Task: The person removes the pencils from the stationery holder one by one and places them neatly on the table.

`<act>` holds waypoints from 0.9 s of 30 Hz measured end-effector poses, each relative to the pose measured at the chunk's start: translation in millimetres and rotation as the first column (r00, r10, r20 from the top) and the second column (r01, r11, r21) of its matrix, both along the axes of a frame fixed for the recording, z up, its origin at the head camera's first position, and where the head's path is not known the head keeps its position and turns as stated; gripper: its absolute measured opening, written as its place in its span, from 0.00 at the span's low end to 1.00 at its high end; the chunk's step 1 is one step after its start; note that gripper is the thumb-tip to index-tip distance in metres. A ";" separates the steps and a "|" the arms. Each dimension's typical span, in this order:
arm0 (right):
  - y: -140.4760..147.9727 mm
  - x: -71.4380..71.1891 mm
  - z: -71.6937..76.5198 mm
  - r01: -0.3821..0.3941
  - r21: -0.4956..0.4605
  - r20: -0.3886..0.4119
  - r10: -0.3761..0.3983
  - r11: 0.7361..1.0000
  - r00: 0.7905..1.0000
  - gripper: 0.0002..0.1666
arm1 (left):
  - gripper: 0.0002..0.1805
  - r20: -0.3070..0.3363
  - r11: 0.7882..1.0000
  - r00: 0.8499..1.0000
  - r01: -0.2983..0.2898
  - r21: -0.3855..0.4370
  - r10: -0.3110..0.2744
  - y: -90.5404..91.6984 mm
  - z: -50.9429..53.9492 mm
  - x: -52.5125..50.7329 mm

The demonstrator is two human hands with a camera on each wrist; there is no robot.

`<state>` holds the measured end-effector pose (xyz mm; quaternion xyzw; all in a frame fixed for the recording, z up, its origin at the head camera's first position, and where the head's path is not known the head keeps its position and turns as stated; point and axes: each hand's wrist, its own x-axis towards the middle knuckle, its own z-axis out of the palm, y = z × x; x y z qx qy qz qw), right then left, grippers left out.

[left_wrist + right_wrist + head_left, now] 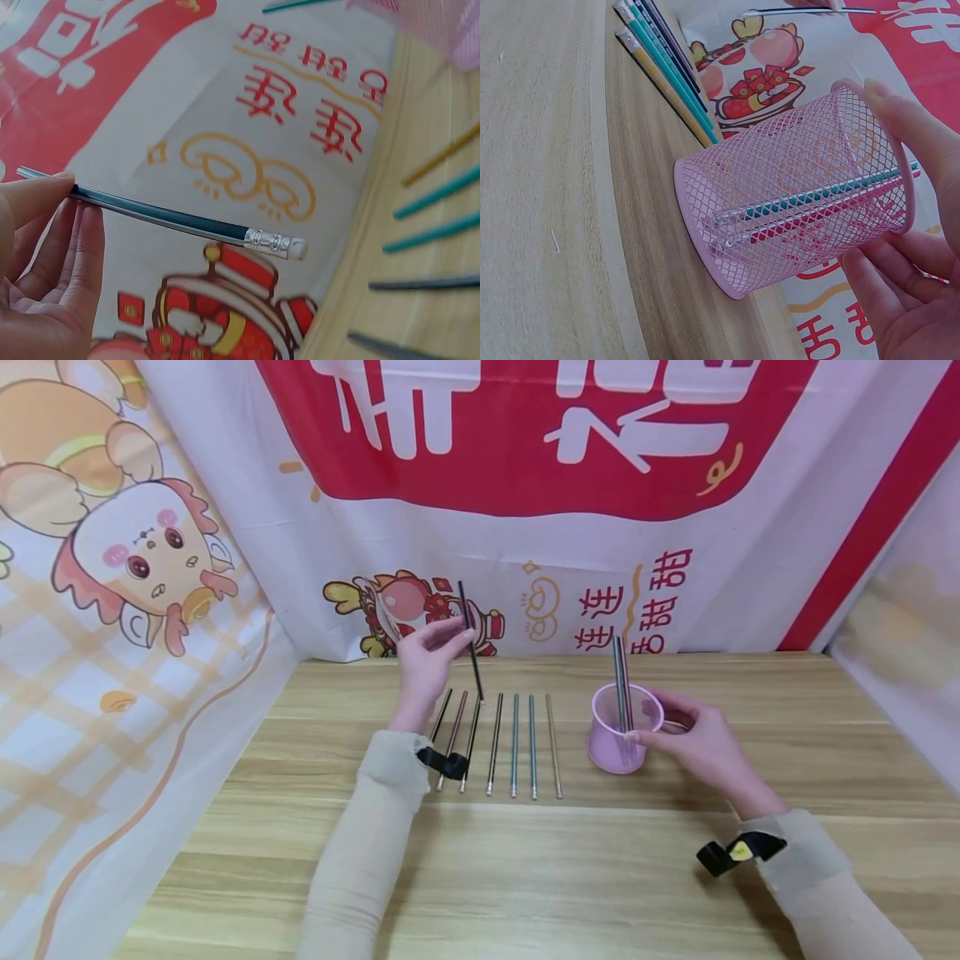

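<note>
A dark pencil [476,664] with a white eraser in a silver ferrule is pinched between thumb and fingers of my left hand [427,668]. It slants in the air above the row, eraser end down. My right hand [697,739] grips the rim of a pink mesh pen cup [609,756] at its right side. Inside the cup lean a teal pencil [802,199] and a red pencil [810,217], eraser ends at the bottom. Between the hands lie several pencils side by side, among them a black pencil [495,743], a teal pencil [515,747] and a gold pencil [554,747].
The wood-grain table [525,877] meets a white and red printed cloth [525,568] behind the pencils. Another printed cloth [187,710] hangs along the left side. My left forearm and wrist strap partly cover the leftmost pencils.
</note>
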<state>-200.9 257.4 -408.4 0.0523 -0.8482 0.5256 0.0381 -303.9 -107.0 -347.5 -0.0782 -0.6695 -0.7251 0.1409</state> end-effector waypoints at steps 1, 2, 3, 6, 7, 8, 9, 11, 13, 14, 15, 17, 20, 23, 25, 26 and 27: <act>-0.1 0.0 0.3 0.001 0.000 0.001 -0.001 1.000 1.000 0.51 | 0.17 0.007 1.000 1.000 -0.006 -0.010 0.006 -5.8 -1.7 0.4; -0.3 0.1 0.6 0.002 0.000 0.003 -0.002 1.000 1.000 0.51 | 0.17 0.016 1.000 1.000 -0.012 -0.017 0.012 -11.1 -3.5 0.4; -0.3 0.0 0.6 0.002 0.003 0.004 -0.002 1.000 1.000 0.51 | 0.17 0.022 0.999 1.000 -0.021 -0.030 0.021 -16.2 -4.9 0.5; -0.4 -0.3 0.5 0.005 0.005 0.007 -0.005 1.000 1.000 0.51 | 0.17 0.032 0.997 0.999 -0.041 -0.064 0.043 -29.3 -8.4 -0.2; -0.3 -0.4 0.4 0.005 0.005 0.006 -0.005 1.000 1.000 0.51 | 0.17 0.033 0.996 0.998 -0.046 -0.074 0.049 -32.9 -9.2 -0.1; -0.3 -0.5 0.3 0.005 0.005 0.006 -0.005 1.000 1.000 0.51 | 0.17 0.038 0.995 0.998 -0.053 -0.085 0.057 -36.4 -10.4 -0.5; -0.2 -0.6 0.2 0.005 0.006 0.006 -0.005 1.000 1.000 0.51 | 0.17 0.043 0.994 0.997 -0.058 -0.096 0.062 -39.9 -11.6 -0.9; -0.2 -1.0 -0.4 0.005 0.010 0.005 -0.005 1.000 1.000 0.51 | 0.17 0.058 0.991 0.996 -0.057 -0.123 0.065 -46.4 -13.9 -1.1; -0.1 -0.8 -0.5 0.006 0.010 0.005 -0.006 1.000 1.000 0.51 | 0.18 0.071 0.985 0.995 -0.055 -0.162 0.067 -52.6 -16.7 -1.3; -0.1 -0.8 -0.7 0.006 0.011 0.005 -0.006 1.000 1.000 0.51 | 0.18 0.077 0.982 0.995 -0.051 -0.181 0.066 -55.6 -18.0 -1.4; -0.2 -0.9 -1.1 0.006 0.011 0.005 -0.006 1.000 1.000 0.51 | 0.18 0.079 0.979 0.995 -0.045 -0.200 0.062 -58.7 -19.1 -1.4; -0.3 -0.9 -1.4 0.006 0.008 0.005 -0.006 1.000 1.000 0.51 | 0.18 0.080 0.971 0.995 -0.033 -0.236 0.053 -64.6 -21.5 -1.8; -0.8 -0.7 -1.0 0.007 0.003 0.004 -0.007 1.000 1.000 0.51 | 0.17 0.077 0.959 0.996 -0.018 -0.283 0.041 -73.6 -24.4 -3.1; -1.4 -0.3 -0.3 0.005 -0.001 0.001 -0.005 1.000 1.000 0.51 | 0.16 0.085 0.947 0.996 -0.006 -0.322 0.035 -83.0 -27.0 -5.1; -1.8 0.0 0.0 0.005 -0.002 0.000 -0.005 1.000 1.000 0.51 | 0.16 0.101 0.941 0.994 0.005 -0.339 0.031 -88.9 -27.9 -6.4; -2.0 0.2 0.1 0.004 -0.003 -0.001 -0.004 1.000 1.000 0.51 | 0.16 0.114 0.936 0.993 0.014 -0.353 0.028 -92.1 -28.5 -7.5; -2.1 0.3 0.1 0.003 -0.004 -0.001 -0.003 1.000 1.000 0.50 | 0.16 0.132 0.930 0.991 0.025 -0.367 0.025 -95.2 -29.2 -8.7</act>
